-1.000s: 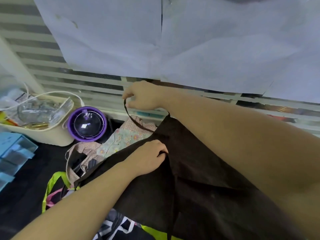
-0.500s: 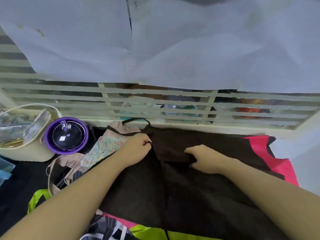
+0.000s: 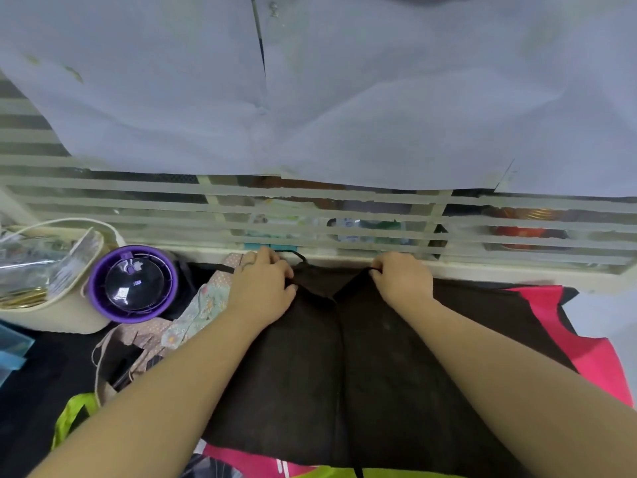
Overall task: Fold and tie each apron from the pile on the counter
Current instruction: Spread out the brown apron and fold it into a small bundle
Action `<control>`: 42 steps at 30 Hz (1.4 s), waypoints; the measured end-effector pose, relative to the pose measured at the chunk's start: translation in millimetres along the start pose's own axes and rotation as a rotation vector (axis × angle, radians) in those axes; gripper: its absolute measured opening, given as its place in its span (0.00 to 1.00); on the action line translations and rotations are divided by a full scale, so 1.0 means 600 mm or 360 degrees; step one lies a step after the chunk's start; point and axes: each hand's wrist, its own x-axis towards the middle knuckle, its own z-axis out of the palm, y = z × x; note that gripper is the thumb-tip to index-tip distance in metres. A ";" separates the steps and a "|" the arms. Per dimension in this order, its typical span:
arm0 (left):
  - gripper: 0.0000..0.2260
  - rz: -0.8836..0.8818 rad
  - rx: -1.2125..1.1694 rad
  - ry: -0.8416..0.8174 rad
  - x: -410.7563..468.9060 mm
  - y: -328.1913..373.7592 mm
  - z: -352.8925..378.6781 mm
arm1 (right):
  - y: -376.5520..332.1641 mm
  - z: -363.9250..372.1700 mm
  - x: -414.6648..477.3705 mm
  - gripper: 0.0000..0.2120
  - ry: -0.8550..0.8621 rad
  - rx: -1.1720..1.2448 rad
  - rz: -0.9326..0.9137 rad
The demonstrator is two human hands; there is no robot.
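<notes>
Head view, looking down on black surface.

Step in hand: folding, judged early. 1 dark brown apron lies flat, centre of the surface, on top of the pile. Its 2 side panels appear turned in and meet along a centre line running near to far. Tying not yet begun; a thin dark strap lies loose at the far edge.

Hands: left hand has fingers curled, pinching the far edge of the left panel. Right hand has fingers curled, pinching the far edge of the right panel. Both sit near the window ledge, apart from each other.

Next move, judged: square the 2 panels, then fold far edge toward near edge while keeping the strap free for the tie. Thin cloth is likely to slide on the layers beneath.

Count:
- 2 hands
- 1 apron in work
- at least 4 other fabrics in the pile: pink, floral, dotted beige, lime green; whether each is a separate apron, cannot tell
- 1 purple lidded container, far left
- 1 cream basket, touching it
</notes>
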 end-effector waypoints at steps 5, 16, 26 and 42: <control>0.20 -0.0197 -0.0183 -0.0202 0.033 0.013 0.012 | -0.020 0.030 0.014 0.19 -0.0145 0.0565 0.0042; 0.07 -0.0309 -0.0668 -0.0037 0.042 0.031 0.022 | -0.060 0.044 0.034 0.08 -0.0154 0.0794 0.0045; 0.14 -0.0396 -0.0436 -0.0183 0.034 0.000 0.013 | -0.032 0.044 -0.037 0.18 -0.0148 0.0399 -0.0447; 0.08 -0.0212 -0.1230 -0.0499 0.052 0.006 0.016 | -0.104 -0.068 -0.022 0.05 -0.0954 0.1664 -0.0272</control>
